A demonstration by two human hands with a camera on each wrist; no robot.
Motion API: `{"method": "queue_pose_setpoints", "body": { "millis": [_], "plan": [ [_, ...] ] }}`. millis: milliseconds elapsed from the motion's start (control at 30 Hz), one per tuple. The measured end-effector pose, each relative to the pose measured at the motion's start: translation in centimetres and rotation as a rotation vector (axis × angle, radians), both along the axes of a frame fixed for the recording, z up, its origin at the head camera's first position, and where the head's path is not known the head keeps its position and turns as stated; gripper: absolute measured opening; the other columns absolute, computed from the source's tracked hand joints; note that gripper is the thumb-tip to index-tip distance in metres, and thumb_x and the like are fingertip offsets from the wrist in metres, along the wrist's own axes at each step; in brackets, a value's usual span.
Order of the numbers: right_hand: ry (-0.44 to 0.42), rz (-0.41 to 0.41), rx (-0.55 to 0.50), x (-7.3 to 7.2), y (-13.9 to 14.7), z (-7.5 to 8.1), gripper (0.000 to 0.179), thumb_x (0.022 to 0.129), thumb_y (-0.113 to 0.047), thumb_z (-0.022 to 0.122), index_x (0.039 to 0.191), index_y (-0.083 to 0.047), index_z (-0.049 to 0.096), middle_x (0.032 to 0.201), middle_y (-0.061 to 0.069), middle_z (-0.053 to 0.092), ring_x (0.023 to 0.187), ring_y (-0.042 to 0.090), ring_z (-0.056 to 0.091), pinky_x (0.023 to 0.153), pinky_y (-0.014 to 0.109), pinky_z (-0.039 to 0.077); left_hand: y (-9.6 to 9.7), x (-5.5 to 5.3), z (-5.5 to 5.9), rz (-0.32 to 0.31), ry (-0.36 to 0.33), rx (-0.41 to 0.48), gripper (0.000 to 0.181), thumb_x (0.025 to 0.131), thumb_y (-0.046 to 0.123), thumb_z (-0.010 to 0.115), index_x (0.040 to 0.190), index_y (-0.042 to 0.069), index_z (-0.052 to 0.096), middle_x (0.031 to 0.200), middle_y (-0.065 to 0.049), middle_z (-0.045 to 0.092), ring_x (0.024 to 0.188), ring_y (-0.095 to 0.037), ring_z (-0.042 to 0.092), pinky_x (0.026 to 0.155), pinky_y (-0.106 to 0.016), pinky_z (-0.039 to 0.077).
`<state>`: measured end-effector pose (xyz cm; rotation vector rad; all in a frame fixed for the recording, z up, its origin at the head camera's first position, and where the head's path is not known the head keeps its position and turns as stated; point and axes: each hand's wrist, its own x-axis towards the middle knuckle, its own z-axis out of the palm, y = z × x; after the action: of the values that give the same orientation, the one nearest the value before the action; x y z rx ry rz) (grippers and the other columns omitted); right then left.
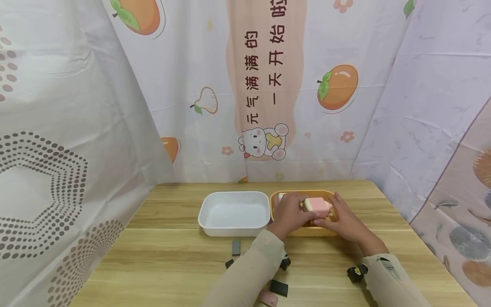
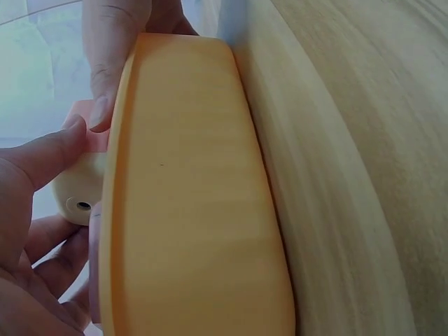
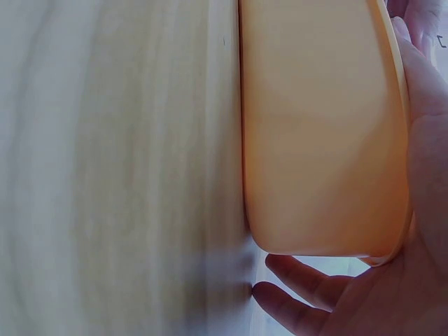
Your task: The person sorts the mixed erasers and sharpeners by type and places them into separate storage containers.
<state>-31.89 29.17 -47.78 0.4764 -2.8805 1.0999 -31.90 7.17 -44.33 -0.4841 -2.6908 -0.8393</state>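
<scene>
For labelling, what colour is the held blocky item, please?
Blocky item: pink and cream, clearest in head view.

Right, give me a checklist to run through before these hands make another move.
1. Left hand gripping the pink-and-cream object: ok.
2. Right hand at the right end of the orange tray: ok.
3. Right thumb free of that object: cannot tell; they overlap in the left wrist view.
4. Orange tray's base resting on the table: ok.
5. White tray standing just left of the orange one: ok.
6. Clear head-camera view across the table: not ok; the left sleeve blocks part.
</scene>
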Motion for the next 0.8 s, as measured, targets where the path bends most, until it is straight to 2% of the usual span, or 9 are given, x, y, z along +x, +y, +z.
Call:
{"method": "queue_pose_setpoints", "body": {
  "millis": [133, 267, 367, 567, 800],
  "plan": [
    [0.004, 0.001, 0.01, 0.0, -0.1, 0.1, 0.114, 0.088, -0.06, 0.076, 0.165, -0.003, 0.014, 0.171, 0.029, -0.004, 0.151, 0.062, 0.012, 0.109, 0.082, 0.023, 0.0, 0.0, -0.4, 0.031, 0.031, -0.063, 0.05, 0.079, 0.07, 0.078, 0.116, 0.037, 0.076, 0.109, 0.022, 0.073, 0.115, -0.007, 0.062, 0.118, -0.059, 0.025],
    [0.005, 0.002, 0.017, 0.0, -0.2, 0.2, 0.113, 0.088, -0.061, 0.075, 0.165, -0.003, 0.015, 0.171, 0.028, -0.004, 0.151, 0.061, 0.012, 0.109, 0.082, 0.023, 0.0, 0.0, -0.6, 0.038, 0.032, -0.081, 0.054, 0.081, 0.067, 0.078, 0.124, 0.034, 0.075, 0.123, 0.018, 0.072, 0.132, -0.012, 0.056, 0.12, -0.059, 0.023],
    [0.005, 0.002, 0.02, -0.1, -0.2, 0.2, 0.114, 0.088, -0.062, 0.075, 0.165, -0.003, 0.015, 0.171, 0.028, -0.005, 0.151, 0.061, 0.012, 0.109, 0.082, 0.023, 0.0, -0.1, -0.6, 0.045, 0.025, -0.089, 0.053, 0.083, 0.063, 0.079, 0.126, 0.033, 0.074, 0.127, 0.018, 0.071, 0.135, -0.013, 0.054, 0.12, -0.057, 0.023],
    [0.008, -0.005, 0.027, -0.3, -0.3, 0.1, 0.116, 0.087, -0.064, 0.074, 0.166, -0.004, 0.014, 0.172, 0.027, -0.005, 0.152, 0.06, 0.012, 0.11, 0.081, 0.022, 0.0, -0.4, -0.8, 0.062, 0.038, -0.131, 0.06, 0.081, 0.072, 0.075, 0.129, 0.036, 0.073, 0.128, 0.016, 0.071, 0.136, -0.014, 0.053, 0.12, -0.059, 0.024],
    [0.004, 0.0, 0.023, -0.1, -0.1, 0.0, 0.115, 0.088, -0.062, 0.074, 0.166, -0.004, 0.013, 0.171, 0.029, -0.005, 0.151, 0.062, 0.012, 0.109, 0.082, 0.023, 0.2, -0.4, -1.3, 0.061, 0.045, -0.171, 0.053, 0.081, 0.067, 0.078, 0.125, 0.037, 0.074, 0.125, 0.016, 0.072, 0.137, -0.012, 0.051, 0.12, -0.056, 0.024]
  ]
}}
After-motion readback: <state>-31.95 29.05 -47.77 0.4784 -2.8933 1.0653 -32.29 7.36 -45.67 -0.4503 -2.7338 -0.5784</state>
